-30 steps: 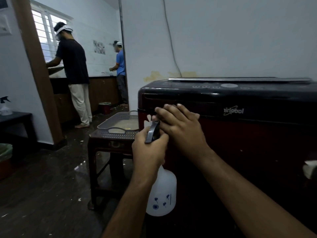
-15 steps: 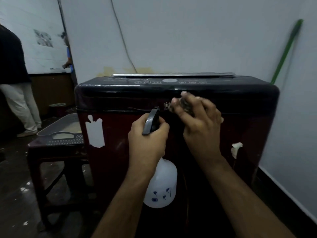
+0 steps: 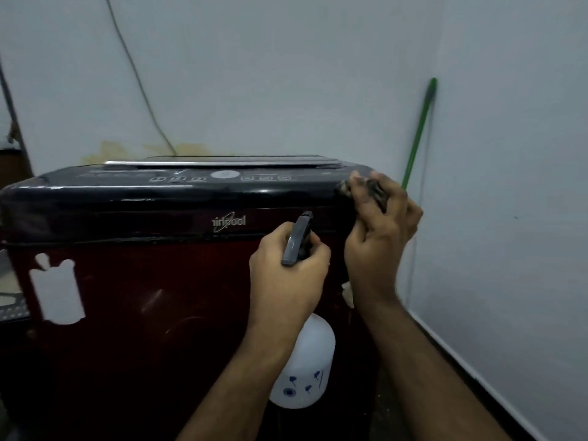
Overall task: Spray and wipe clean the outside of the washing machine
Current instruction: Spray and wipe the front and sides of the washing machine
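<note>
The washing machine [image 3: 165,281] fills the lower left and middle of my view, dark red front under a glossy black top band, standing against the wall with its right side near the room corner. My right hand [image 3: 380,237] has travelled along that black band since half a second ago: then it was by the logo at the middle, now it is at the machine's top right corner, fingers curled round a dark, crumpled cloth [image 3: 345,187] and pressing it onto the rounded edge. The cloth is blurred and mostly hidden by the fingers. My left hand [image 3: 286,275] has kept its hold on the spray bottle [image 3: 304,367], wrapped round the neck below the black trigger head, nozzle towards the machine front, the white body hanging beneath my wrist. The logo [image 3: 229,221], covered before, is now in plain sight. A white sticker patch [image 3: 59,291] sits on the red front at the left. A green stick [image 3: 418,135] leans in the corner behind my right hand.
</note>
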Motion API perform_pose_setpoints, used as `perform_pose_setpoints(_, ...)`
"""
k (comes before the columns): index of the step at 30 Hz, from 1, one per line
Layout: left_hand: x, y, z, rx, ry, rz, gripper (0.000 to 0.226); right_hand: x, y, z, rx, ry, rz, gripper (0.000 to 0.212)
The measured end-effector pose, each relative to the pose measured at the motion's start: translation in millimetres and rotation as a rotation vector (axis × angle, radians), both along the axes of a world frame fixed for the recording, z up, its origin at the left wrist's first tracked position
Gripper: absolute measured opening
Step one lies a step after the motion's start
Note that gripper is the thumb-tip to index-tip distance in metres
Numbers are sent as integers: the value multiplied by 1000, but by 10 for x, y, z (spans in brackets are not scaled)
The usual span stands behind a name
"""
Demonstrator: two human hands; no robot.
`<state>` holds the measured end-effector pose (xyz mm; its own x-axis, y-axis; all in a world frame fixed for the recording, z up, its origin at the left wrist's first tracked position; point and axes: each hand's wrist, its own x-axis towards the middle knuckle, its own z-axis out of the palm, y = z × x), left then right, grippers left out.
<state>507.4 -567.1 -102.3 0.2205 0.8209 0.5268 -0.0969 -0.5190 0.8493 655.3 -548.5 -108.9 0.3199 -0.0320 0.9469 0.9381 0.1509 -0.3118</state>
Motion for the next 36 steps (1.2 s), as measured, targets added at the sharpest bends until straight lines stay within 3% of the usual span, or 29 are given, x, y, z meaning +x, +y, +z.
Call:
perform_pose_setpoints(5,373,-74,40,-3,2,-84,11,165,-172,-495,-51,75,99,65)
perform_pose_setpoints(9,559,-111,-26,-22,26,-133,12,322,-119,-145,40,170,134,57)
perform_pose_setpoints(12,592,-105,-54,-27,18,-134,10,365,-49,46,51,117,108,56)
perform_pose_setpoints(17,484,-85,-155,-27,9,-121,12,277,-186,-765,-98,-39,101,63)
perform_pose_setpoints(22,291,-51,-335,-72,39,-100,15,223,-145,-475,40,147,147,61)
perform_pose_setpoints(25,165,-19,-484,-102,16,-73,16,115,-54,-376,-7,-44,91,50)
perform_pose_setpoints(27,96,-16,-562,-108,4,-69,15,126,-88,-608,-107,-230,97,42)
perform_pose_setpoints(29,28,-22,-641,-114,13,-74,15,188,-174,-877,-163,-282,110,38)
perform_pose_setpoints(36,-119,-57,-773,-132,42,-59,20,7,-182,-771,-113,63,198,50)
